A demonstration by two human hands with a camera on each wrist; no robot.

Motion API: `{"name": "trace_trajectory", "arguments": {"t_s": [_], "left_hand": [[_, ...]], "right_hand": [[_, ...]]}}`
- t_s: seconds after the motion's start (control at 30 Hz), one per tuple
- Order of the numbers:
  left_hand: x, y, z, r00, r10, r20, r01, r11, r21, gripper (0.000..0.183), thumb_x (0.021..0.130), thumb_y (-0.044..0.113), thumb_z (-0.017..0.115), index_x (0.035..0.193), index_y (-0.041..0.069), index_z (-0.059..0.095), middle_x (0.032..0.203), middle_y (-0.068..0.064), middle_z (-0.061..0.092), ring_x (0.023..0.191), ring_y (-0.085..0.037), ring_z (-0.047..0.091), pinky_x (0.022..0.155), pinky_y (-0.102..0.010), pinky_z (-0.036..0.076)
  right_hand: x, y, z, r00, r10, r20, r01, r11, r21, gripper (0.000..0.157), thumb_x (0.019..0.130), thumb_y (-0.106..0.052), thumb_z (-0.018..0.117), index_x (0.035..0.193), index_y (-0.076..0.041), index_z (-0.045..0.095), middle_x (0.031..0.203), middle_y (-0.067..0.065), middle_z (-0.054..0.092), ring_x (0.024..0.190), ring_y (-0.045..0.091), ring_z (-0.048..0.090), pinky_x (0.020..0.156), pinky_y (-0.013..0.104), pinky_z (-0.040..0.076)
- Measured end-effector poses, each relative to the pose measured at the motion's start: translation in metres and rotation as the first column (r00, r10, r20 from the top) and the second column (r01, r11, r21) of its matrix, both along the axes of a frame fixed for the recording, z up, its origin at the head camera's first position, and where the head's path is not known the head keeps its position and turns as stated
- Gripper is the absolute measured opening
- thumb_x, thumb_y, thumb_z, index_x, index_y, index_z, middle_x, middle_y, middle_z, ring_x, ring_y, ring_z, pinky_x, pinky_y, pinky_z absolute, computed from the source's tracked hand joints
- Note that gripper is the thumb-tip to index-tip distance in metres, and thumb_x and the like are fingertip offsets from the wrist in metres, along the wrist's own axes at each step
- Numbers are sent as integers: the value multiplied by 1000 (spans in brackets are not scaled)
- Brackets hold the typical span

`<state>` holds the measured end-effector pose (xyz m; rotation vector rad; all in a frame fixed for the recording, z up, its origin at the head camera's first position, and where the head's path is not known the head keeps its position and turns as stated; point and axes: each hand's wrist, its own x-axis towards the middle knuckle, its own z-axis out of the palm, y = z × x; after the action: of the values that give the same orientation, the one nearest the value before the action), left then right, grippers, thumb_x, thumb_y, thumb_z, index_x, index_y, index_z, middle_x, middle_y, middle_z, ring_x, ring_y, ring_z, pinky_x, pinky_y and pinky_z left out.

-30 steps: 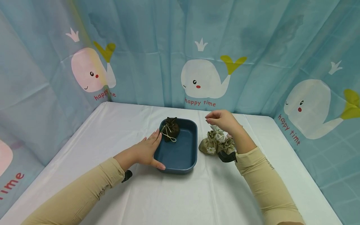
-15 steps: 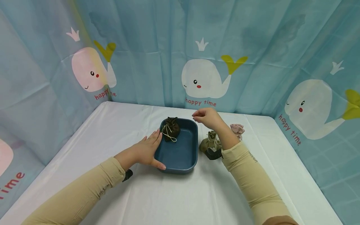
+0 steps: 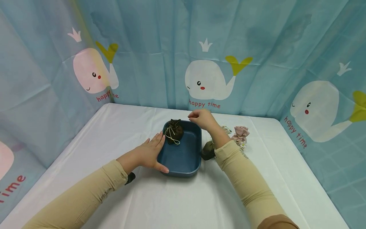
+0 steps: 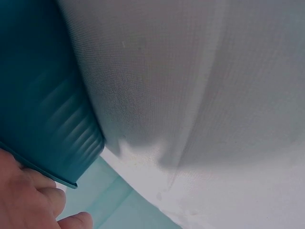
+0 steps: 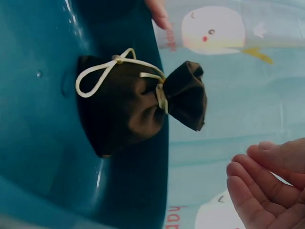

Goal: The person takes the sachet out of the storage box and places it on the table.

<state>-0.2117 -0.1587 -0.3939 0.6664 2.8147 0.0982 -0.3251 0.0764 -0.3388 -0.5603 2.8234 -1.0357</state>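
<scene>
A dark brown drawstring pouch [image 3: 174,131] with a cream cord sits in the far left corner of the blue rectangular tray [image 3: 183,174]. My left hand [image 3: 149,153] rests along the tray's left wall, fingers spread and thumb on the near left corner. My right hand [image 3: 203,119] is over the tray's far right corner, fingers loosely bent with nothing in them. The right wrist view has the brown pouch [image 5: 124,109] close up, cinched neck toward my empty right hand [image 5: 269,183], which stays apart from it.
Right of the tray stand several more pouches: a pink pouch [image 3: 240,133], an olive pouch [image 3: 208,149] and a pale pouch [image 3: 227,129], the last two partly hidden by my right arm. A white cloth covers the table [image 3: 171,203]; a blue whale-print curtain [image 3: 148,79] hangs behind.
My right hand has moved left, from above the pouches to the tray's far right corner, uncovering the pink pouch. The left hand, tray and brown pouch stay where they were.
</scene>
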Motion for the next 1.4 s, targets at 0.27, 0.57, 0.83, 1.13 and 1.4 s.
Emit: {"name": "trace_trajectory", "arguments": {"t_s": [0.27, 0.57, 0.83, 1.13, 1.4], "left_hand": [[0, -1, 0, 1000, 0, -3, 0, 1000, 6, 135, 55, 86, 52, 146, 0, 1, 152, -16, -7, 139, -29, -5, 107, -55, 13], [-1, -1, -3, 1000, -2, -12, 2, 1000, 7, 135, 54, 87, 51, 146, 0, 2, 152, -16, -7, 139, -31, -2, 107, -55, 14], [-3, -2, -6, 1000, 3, -15, -3, 1000, 1, 137, 53, 88, 51, 146, -1, 2, 152, -16, -7, 139, -30, -4, 107, -54, 13], [-1, -2, -2, 1000, -5, -15, 5, 1000, 8, 137, 53, 88, 49, 146, -1, 3, 152, -18, -5, 139, -31, -2, 106, -55, 14], [1, -1, 1, 1000, -20, -19, 20, 1000, 5, 134, 57, 85, 51, 145, -3, 4, 151, -19, -4, 139, -32, -1, 105, -56, 16]], "right_hand": [[-8, -16, -9, 999, 17, -30, -17, 1000, 6, 17, 89, -16, 60, 101, -9, 70, 99, 6, 67, 91, 20, 60, 80, 36, 48], [-18, -29, -24, 998, 8, -60, -7, 1000, 1, 19, 88, -14, 61, 103, -6, 69, 97, 7, 67, 92, 21, 60, 83, 36, 47], [-20, -33, -29, 999, -25, -27, 25, 1000, -10, 21, 87, -13, 62, 107, -9, 68, 99, 7, 68, 95, 21, 61, 86, 35, 46], [-22, -35, -32, 1000, 0, 23, 1, 999, -39, 25, 87, -13, 62, 111, -8, 66, 104, 8, 66, 99, 22, 59, 86, 35, 46], [-23, -41, -38, 1000, 25, 5, -25, 1000, -13, 27, 86, -12, 63, 112, -8, 66, 108, 6, 65, 102, 20, 59, 89, 33, 45]]}}
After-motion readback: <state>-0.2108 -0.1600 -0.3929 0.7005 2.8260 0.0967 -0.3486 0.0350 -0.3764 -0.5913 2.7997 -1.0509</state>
